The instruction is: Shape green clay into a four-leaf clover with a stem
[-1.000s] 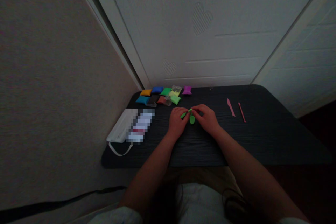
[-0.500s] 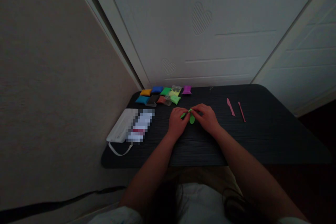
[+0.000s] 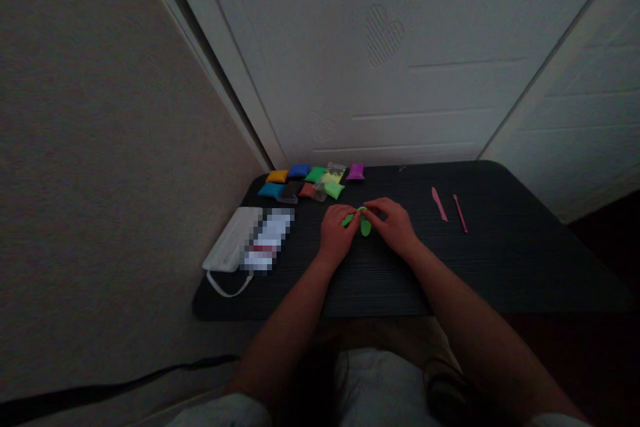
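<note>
Bright green modelling clay [image 3: 366, 227] lies between my two hands over the dark table, with flat rounded lobes showing below and to the left. My left hand [image 3: 339, 227] pinches it from the left, thumb and fingertips together at its middle. From the right, my right hand [image 3: 393, 223] has thumb and index finger closed on its upper part. The fingertips of both hands nearly meet and cover the centre of the clay, so its full shape is hidden.
Several coloured clay packets [image 3: 299, 171] lie at the table's back left. A white face mask [image 3: 234, 239] and a blurred-out card [image 3: 269, 240] are at the left. On the right are a pink plastic knife [image 3: 439, 204] and a thin pink stick tool [image 3: 461, 213]. A white door [image 3: 425, 93] stands behind the table [image 3: 490, 267].
Both hands stay in the same place on the green clay. Only the fingertips shift slightly, and the left lobe shows a little further to the left.
</note>
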A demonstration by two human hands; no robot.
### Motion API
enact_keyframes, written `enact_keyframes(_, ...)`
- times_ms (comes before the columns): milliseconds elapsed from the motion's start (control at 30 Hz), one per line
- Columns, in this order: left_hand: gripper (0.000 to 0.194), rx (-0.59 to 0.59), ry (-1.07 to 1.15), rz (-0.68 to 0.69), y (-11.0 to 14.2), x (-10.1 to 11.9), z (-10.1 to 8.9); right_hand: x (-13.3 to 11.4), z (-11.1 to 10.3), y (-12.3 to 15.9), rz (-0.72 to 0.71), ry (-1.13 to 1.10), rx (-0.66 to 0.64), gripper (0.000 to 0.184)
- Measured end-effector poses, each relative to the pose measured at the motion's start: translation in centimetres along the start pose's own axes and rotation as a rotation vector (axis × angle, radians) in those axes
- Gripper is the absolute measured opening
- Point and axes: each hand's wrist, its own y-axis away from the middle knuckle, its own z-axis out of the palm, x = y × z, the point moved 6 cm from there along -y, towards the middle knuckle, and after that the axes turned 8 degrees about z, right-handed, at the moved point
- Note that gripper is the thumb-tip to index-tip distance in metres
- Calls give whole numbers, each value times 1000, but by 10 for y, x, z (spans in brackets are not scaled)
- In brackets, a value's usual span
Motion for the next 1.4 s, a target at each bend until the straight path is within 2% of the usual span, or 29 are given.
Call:
enact_keyframes(467, 13, 62, -16, -13, 2, 0, -2, -2, 3, 3, 17, 32, 16, 15)
enact_keyframes(1000, 11, 60, -31, -58, 3, -3, -1, -7, 5, 6, -23, 170, 31, 15)
enact_keyframes(1400, 13, 39, -20, -56, 1, -3, -1, -4, 8, 6, -5, 158, 16, 14)
